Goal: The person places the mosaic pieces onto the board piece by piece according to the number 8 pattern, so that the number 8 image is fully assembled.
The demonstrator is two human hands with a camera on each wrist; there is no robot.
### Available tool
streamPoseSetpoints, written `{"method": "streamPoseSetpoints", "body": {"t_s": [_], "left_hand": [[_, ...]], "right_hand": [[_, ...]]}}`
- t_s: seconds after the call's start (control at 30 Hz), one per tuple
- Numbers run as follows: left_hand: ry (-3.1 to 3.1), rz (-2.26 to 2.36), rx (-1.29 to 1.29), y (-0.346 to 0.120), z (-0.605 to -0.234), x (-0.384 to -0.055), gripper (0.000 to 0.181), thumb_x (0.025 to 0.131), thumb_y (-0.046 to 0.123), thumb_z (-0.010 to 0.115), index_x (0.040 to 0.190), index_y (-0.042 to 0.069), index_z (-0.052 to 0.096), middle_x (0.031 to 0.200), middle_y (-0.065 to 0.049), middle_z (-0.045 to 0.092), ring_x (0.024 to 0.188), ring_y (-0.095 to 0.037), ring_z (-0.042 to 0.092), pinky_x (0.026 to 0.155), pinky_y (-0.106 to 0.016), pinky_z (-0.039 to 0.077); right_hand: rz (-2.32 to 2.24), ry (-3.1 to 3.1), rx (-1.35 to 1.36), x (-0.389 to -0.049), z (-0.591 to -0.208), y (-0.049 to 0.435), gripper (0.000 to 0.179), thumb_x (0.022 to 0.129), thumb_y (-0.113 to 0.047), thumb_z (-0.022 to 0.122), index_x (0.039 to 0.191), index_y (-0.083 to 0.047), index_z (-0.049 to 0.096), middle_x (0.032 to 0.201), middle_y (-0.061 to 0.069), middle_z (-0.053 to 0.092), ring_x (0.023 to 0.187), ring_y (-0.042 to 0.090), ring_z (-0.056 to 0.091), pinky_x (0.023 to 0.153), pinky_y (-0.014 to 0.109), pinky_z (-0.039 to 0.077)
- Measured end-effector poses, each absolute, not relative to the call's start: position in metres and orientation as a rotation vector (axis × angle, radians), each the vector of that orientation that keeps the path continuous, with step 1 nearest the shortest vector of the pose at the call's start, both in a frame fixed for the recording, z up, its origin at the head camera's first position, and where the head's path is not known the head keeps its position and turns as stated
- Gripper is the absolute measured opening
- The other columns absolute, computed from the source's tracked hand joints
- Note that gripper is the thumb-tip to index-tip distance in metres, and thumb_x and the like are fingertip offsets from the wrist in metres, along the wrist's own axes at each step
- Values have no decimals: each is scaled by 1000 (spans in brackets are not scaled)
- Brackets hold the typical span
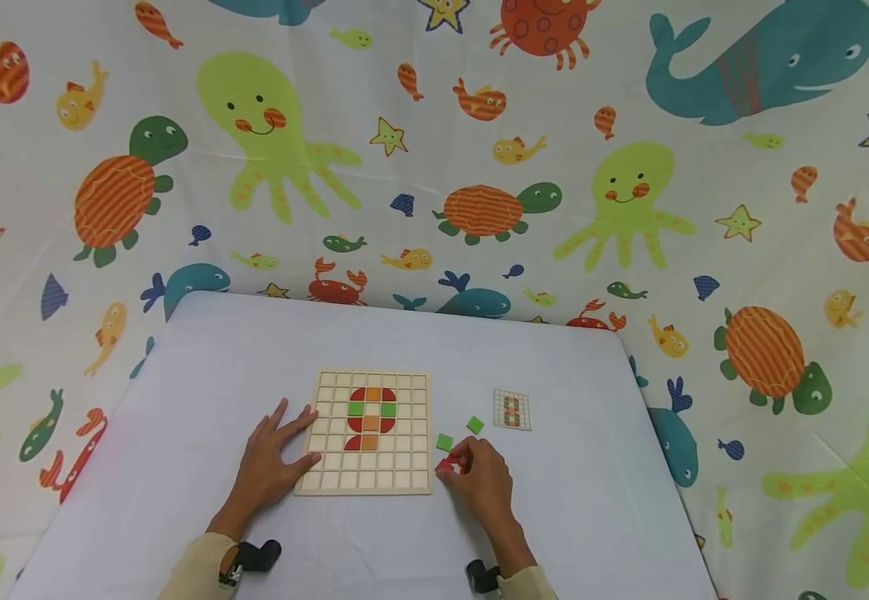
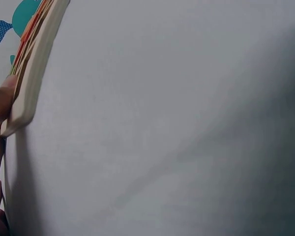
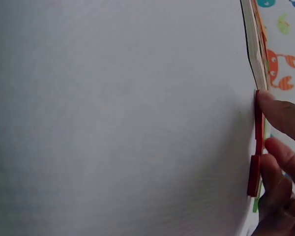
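A square wooden grid board [image 1: 329,479] lies on the table, with red, orange and green tiles [image 1: 371,423] set in its middle cells. Spread along its left edge, my left hand [image 1: 272,458] rests with the thumb on the rim, fingers extended. Beside the board's right edge, my right hand [image 1: 485,483] pinches a red tile [image 3: 258,118] with thumb and fingertips. Another red tile [image 3: 254,176] lies under the fingers in the right wrist view. Two green tiles, one nearer [image 1: 445,442] and one farther [image 1: 475,425], lie just beyond that hand.
A small printed pattern card [image 1: 521,410] lies right of the green tiles. White cloth covers the table [image 1: 591,500]. A curtain with sea animals [image 1: 404,125] hangs behind the table's far edge. Black wrist cameras [image 1: 260,556] sit on both wrists.
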State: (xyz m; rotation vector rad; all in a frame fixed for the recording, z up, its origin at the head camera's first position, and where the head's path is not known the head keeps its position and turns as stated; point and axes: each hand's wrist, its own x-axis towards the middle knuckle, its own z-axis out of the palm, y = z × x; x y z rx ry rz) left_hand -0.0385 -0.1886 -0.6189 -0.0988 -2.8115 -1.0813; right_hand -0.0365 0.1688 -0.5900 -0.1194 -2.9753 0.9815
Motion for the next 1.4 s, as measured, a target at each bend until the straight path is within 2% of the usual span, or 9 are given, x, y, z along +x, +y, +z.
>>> {"method": "streamPoseSetpoints", "body": {"t_s": [0.23, 0.4, 0.57, 0.97, 1.17, 1.4], "left_hand": [[-2809, -1101, -96, -189, -620, -38, 74, 81, 32, 89, 149, 14, 63, 158, -21, 54, 156, -53, 31, 124, -76, 22], [-2814, -1099, -93, -189, -620, -38, 74, 82, 31, 88, 149, 13, 63, 159, -22, 53, 156, -54, 31, 124, -76, 21], [-2828, -1096, -84, -189, -620, -39, 75, 82, 33, 88, 150, 13, 62, 160, -23, 52, 157, -53, 30, 124, -75, 21], [-2819, -1087, -89, -189, -620, -38, 75, 81, 32, 88, 149, 13, 62, 159, -23, 53, 156, -54, 31, 123, -76, 21], [-2814, -1084, -95, -188, -620, -37, 75, 81, 33, 88, 149, 13, 63, 159, -22, 53, 155, -54, 32, 123, -77, 22], [-2794, -1074, -112, -188, -620, -37, 74, 81, 32, 89, 148, 13, 64, 157, -22, 56, 154, -55, 33, 122, -77, 24]], "right_hand": [[879, -3002, -175, -38, -584, 165, 33, 73, -27, 99, 82, -19, 69, 77, -4, 55, 67, 10, 48, 55, 24, 39], [901, -2984, -111, -39, -583, 163, 23, 76, -16, 96, 90, -19, 78, 82, -4, 62, 71, 7, 53, 58, 23, 42], [926, -2983, -92, -39, -585, 162, 25, 78, -11, 94, 96, -20, 81, 87, -5, 65, 72, 7, 54, 58, 23, 43], [938, -3027, -104, -38, -590, 163, 33, 82, -18, 93, 96, -24, 64, 82, -9, 61, 72, 7, 52, 61, 23, 41], [1126, -2985, -126, -38, -588, 161, 27, 84, -19, 90, 98, -21, 67, 79, -9, 59, 72, 8, 52, 60, 21, 40], [1267, -2943, -37, -43, -583, 155, 19, 91, -23, 83, 98, -19, 66, 88, -7, 68, 76, 7, 55, 65, 20, 45]]}}
